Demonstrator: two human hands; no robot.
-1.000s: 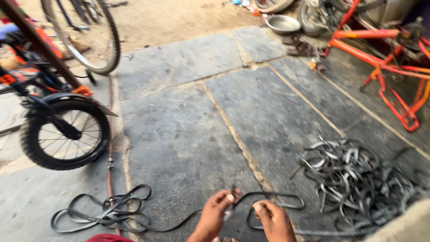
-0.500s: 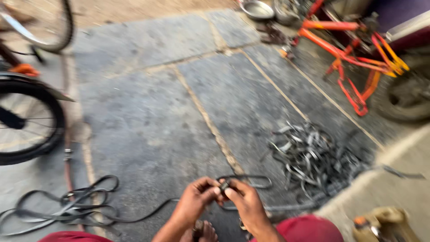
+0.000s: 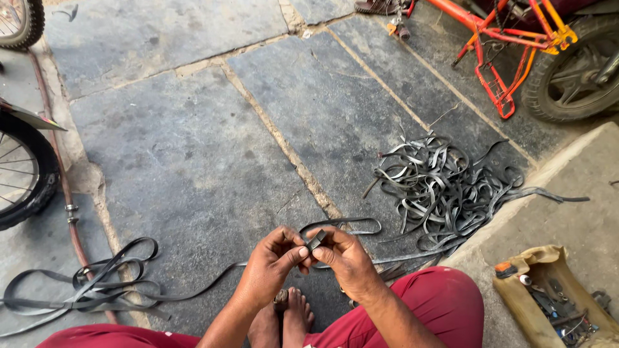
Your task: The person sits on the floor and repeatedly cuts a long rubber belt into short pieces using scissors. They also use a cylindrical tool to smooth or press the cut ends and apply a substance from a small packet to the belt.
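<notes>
My left hand (image 3: pixel 274 261) and my right hand (image 3: pixel 343 256) meet in front of me over the stone floor. Both pinch the same black rubber strip (image 3: pixel 316 240), folded between the fingertips. From the hands the strip runs left along the floor to a loose tangle of black rubber strips (image 3: pixel 97 283) and loops right toward a bigger pile of cut rubber strips (image 3: pixel 445 187). My bare feet (image 3: pixel 287 316) and red trousers (image 3: pixel 432 303) show below the hands.
A bicycle wheel (image 3: pixel 26 167) stands at the left edge beside a reddish hose (image 3: pixel 61 187). An orange bike frame (image 3: pixel 503 58) and a dark tyre (image 3: pixel 574 71) fill the top right. On a raised concrete ledge (image 3: pixel 580 193) lies an open tool pouch (image 3: pixel 554 296).
The view has tilted down and shifted right, so the bicycles slid toward the edges. My hands have come together on the rubber strip and now pinch it between both sets of fingertips.
</notes>
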